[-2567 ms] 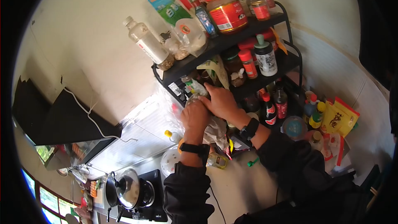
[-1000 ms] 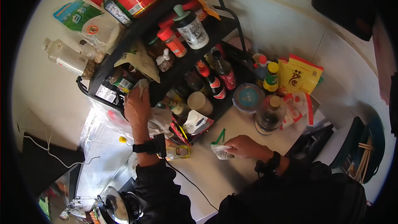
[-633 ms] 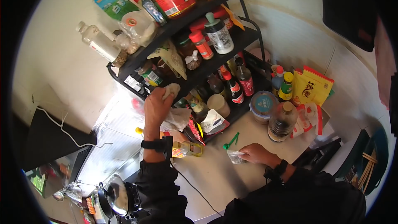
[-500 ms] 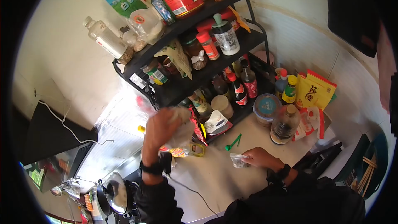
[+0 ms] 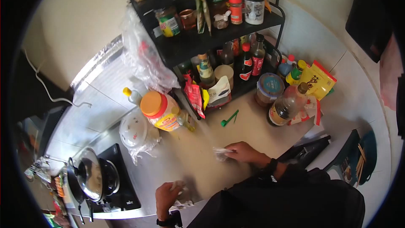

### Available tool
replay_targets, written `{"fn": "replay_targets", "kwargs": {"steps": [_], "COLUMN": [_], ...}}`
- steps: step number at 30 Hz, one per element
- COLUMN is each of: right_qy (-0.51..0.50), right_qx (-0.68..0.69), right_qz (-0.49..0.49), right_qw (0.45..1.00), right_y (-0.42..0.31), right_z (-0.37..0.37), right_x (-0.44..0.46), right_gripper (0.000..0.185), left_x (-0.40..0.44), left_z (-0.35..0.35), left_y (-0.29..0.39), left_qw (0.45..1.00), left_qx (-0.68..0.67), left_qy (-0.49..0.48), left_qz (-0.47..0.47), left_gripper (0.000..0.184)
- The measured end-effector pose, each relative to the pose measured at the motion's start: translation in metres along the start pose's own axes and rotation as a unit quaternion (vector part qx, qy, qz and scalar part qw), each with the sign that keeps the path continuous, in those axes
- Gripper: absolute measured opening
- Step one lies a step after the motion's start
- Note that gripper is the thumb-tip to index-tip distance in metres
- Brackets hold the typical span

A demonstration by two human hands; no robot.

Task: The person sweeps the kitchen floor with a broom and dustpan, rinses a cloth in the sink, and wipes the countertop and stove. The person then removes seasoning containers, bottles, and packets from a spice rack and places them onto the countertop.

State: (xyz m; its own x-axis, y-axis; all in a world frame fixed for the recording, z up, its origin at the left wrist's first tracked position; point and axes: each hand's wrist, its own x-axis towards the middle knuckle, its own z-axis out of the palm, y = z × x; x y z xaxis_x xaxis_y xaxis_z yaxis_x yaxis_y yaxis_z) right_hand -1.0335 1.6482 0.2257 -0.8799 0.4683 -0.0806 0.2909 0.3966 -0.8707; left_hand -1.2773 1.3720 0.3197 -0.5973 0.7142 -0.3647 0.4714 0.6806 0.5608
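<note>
Low in the view, near the counter's front edge, my left hand is closed on a crumpled clear plastic bag. Farther right over the counter, my right hand pinches a small clear plastic bag, whose contents I cannot make out. A green clip lies open on the counter beyond my right hand. Left of the clip stand a large jar with an orange lid and a small oil bottle.
A black rack holds jars and sauce bottles. A blue-lidded tub, a dark bottle and a yellow packet stand right. At left are a lidded pan on a cooktop and a plastic-wrapped bowl.
My left hand has moved from the rack down to the counter's front edge with the crumpled bag. My right hand, earlier at the rack, now holds the small bag over the counter. The view has shifted.
</note>
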Motion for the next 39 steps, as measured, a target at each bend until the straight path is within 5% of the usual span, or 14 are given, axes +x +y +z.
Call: {"fn": "replay_targets", "kwargs": {"steps": [3, 7, 10, 13, 15, 20, 22, 25, 31, 34, 38, 39], "right_qy": [0.022, 0.019, 0.010, 0.005, -0.006, -0.052, -0.096, -0.046, -0.020, 0.025, 0.154, 0.184], "right_qx": [0.038, 0.016, 0.008, -0.009, -0.018, -0.027, -0.042, 0.073, 0.077, 0.122, 0.351, 0.349], "right_qz": [-0.066, -0.085, -0.080, -0.083, -0.071, -0.031, 0.040, 0.037, 0.033, 0.097, 0.068, 0.049], "right_qw": [0.997, 0.996, 0.997, 0.996, 0.997, 0.998, 0.994, 0.996, 0.996, 0.987, 0.921, 0.918], "right_y": [0.002, -0.010, -0.024, -0.028, -0.036, -0.049, -0.055, -0.044, -0.032, -0.013, -0.002, -0.010], "right_z": [0.046, 0.078, 0.097, 0.111, 0.118, 0.112, 0.100, 0.083, 0.047, 0.033, 0.013, 0.004], "right_x": [0.011, 0.019, 0.023, 0.034, 0.040, 0.045, 0.046, 0.053, 0.064, 0.063, 0.091, 0.100], "right_gripper": [0.022, 0.023, 0.023, 0.023, 0.023, 0.029, 0.036, 0.045, 0.048, 0.042, 0.053, 0.055], "left_x": [0.004, 0.012, 0.008, 0.016, 0.036, 0.084, 0.096, 0.092, 0.084, 0.071, 0.084, 0.092], "left_z": [0.023, 0.032, 0.026, 0.022, 0.045, 0.104, 0.105, 0.090, 0.087, 0.087, 0.114, 0.120], "left_y": [-0.071, -0.130, -0.124, -0.079, -0.075, -0.089, -0.089, -0.092, -0.075, -0.048, -0.066, -0.078], "left_qw": [0.981, 0.974, 0.927, 0.966, 0.978, 0.962, 0.958, 0.962, 0.955, 0.962, 0.946, 0.932], "left_qx": [0.041, 0.096, 0.168, -0.014, -0.166, -0.197, -0.202, -0.214, -0.248, -0.216, -0.250, -0.332], "left_qy": [0.189, 0.204, 0.310, 0.195, 0.065, -0.007, 0.011, 0.027, -0.002, 0.011, 0.081, 0.065], "left_qz": [0.011, 0.028, 0.129, 0.168, 0.112, 0.189, 0.201, 0.166, 0.162, 0.169, 0.189, 0.126], "left_gripper": [0.024, 0.036, 0.045, 0.049, 0.049, 0.043, 0.042, 0.044, 0.057, 0.046, 0.030, 0.023]}}
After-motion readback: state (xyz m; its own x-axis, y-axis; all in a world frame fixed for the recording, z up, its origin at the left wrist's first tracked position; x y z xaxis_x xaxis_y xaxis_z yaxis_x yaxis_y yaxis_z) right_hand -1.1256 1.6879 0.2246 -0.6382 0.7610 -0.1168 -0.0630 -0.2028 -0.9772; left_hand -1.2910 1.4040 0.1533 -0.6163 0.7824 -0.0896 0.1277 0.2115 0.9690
